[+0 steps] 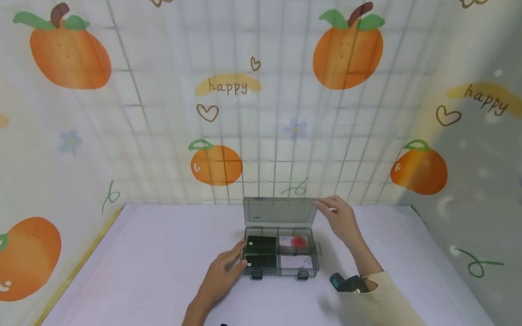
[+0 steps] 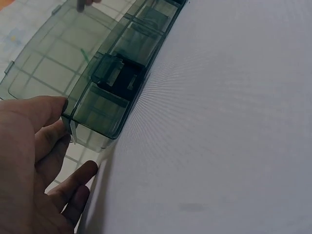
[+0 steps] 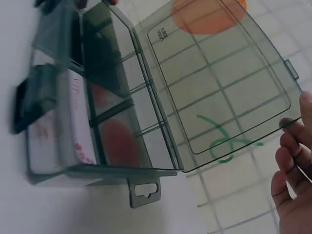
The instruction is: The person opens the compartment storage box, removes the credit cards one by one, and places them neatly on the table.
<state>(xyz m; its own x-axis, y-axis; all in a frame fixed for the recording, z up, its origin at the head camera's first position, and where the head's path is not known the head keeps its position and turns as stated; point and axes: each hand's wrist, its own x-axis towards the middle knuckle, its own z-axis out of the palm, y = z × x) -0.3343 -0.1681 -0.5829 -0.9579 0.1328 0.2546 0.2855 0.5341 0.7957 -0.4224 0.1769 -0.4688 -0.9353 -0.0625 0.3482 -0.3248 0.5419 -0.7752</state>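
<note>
A smoky translucent plastic compartment box [image 1: 279, 274] sits on the white table with its hinged lid [image 1: 280, 213] raised. My left hand [image 1: 220, 275] holds the box by its left side, thumb at the front corner and fingers along the side wall. With thumb and fingertips, my right hand [image 1: 342, 224] pinches the lid's upper right corner. Inside, dark flat pieces [image 1: 262, 243] fill the left compartments. A white piece with a red patch [image 1: 299, 242] lies at the rear right, and a white printed piece [image 1: 296, 262] at the front right.
Two dark latches [image 1: 257, 274] hang at the box's front, and a hanging tab [image 3: 145, 191] juts from its right side. Behind the table [image 1: 155, 257] hangs a white curtain [image 1: 262, 147] printed with oranges, over a wire grid. Each wrist wears a dark camera band [image 1: 348, 283].
</note>
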